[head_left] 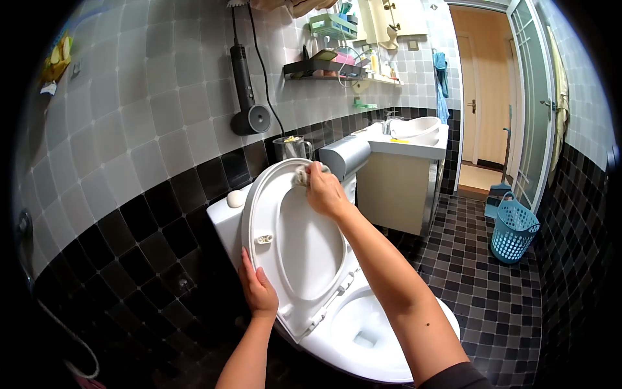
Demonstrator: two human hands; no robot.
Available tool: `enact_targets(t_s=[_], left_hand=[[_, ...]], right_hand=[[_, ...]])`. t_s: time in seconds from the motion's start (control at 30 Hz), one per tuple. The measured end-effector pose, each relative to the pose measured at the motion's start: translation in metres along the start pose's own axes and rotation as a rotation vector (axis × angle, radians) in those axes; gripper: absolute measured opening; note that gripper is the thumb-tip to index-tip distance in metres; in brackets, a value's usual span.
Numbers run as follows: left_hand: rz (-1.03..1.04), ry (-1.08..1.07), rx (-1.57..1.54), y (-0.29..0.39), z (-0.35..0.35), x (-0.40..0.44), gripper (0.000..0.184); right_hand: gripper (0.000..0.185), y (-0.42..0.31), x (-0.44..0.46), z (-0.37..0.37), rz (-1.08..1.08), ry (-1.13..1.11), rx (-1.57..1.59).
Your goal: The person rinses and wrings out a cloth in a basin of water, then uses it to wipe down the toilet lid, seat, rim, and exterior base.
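Note:
The white toilet seat (267,285) stands raised with the lid (311,243) behind it, leaning back toward the tank (227,217). At the seat's upper edge, my right hand (326,191) is closed on a pale, crumpled cloth (302,176) pressed against the surface. Lower down, my left hand (260,290) holds the seat's left edge, its thumb on the near side and its fingers along the outer rim. A small bumper (264,240) shows on the seat's underside. Below the hinges lies the uncovered toilet bowl (369,327), partly hidden by my right forearm.
A hair dryer (246,97) hangs on the tiled wall. Behind the seat are a metal mug (291,149) and a silver paper holder (345,155). The vanity (392,188) carries a white basin (424,129). A blue basket (514,230) stands on the floor by the glass door (534,97).

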State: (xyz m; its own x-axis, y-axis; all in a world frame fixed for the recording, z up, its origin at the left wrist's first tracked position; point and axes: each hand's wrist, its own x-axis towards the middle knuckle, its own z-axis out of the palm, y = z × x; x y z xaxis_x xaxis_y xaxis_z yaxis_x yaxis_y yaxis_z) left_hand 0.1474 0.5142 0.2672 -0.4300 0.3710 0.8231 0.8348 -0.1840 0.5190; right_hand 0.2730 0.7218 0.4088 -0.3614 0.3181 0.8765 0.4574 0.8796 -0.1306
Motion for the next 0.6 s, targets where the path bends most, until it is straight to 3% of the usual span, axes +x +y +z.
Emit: enact_targets(t_s=[0.17, 0.23, 0.3, 0.37, 0.6], left_hand=[[0.058, 0.042, 0.04, 0.0, 0.0, 0.001, 0.05], [0.085, 0.042, -0.012, 0.0, 0.0, 0.002, 0.049], [0.086, 0.035, -0.008, -0.003, 0.0, 0.001, 0.049], [0.024, 0.003, -0.032, 0.001, -0.001, 0.002, 0.051], [0.014, -0.014, -0.04, -0.003, -0.001, 0.001, 0.051]], right_hand=[[0.034, -0.057, -0.01, -0.002, -0.009, 0.017, 0.409], [0.027, -0.073, -0.028, -0.001, -0.223, 0.009, 0.402], [0.039, -0.083, -0.061, 0.002, -0.266, -0.108, 0.357], [0.038, -0.09, -0.094, -0.001, -0.233, -0.173, 0.34], [0.031, -0.102, -0.103, 0.005, -0.246, 0.031, 0.237]])
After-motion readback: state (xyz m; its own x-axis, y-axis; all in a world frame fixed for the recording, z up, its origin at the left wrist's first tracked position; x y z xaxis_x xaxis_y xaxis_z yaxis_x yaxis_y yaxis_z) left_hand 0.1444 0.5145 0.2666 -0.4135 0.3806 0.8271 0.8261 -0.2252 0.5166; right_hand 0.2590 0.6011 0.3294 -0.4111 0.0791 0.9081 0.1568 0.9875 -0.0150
